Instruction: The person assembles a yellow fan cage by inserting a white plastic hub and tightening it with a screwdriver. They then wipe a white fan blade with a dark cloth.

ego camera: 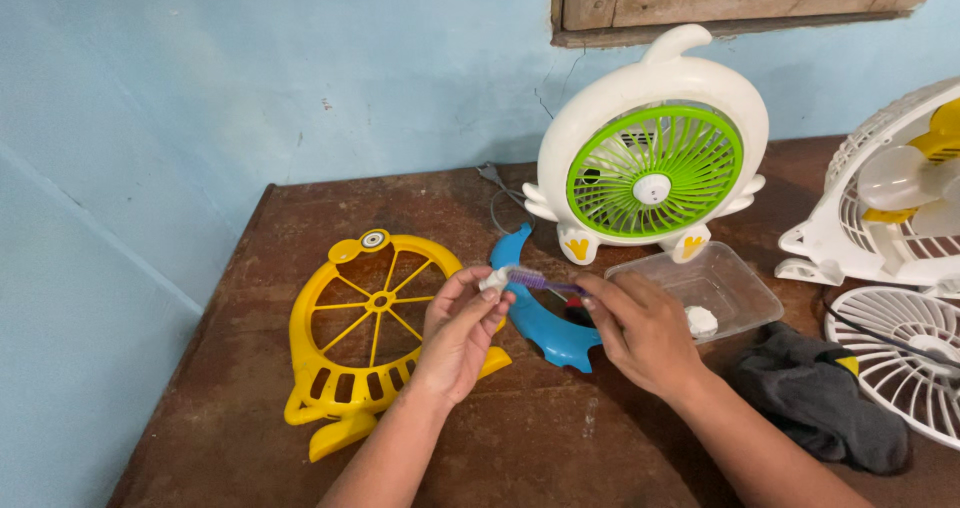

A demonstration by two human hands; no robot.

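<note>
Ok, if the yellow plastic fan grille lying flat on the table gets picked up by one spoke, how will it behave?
The yellow plastic fan grille is probably light, since it is mostly open gaps between thin spokes. It likely stays fairly stiff, given its thick outer ring, though a single thin spoke may flex or snap. Lying flat on the brown wooden table, it seems unlikely to roll or tip.

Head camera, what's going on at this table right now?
A person works over a brown table strewn with fan parts. The left hand pinches a small white part, and the right hand holds a purple brush against it. Below lie a yellow fan frame and a blue piece. A green-grilled fan stands behind, with a clear tray beside.
</note>
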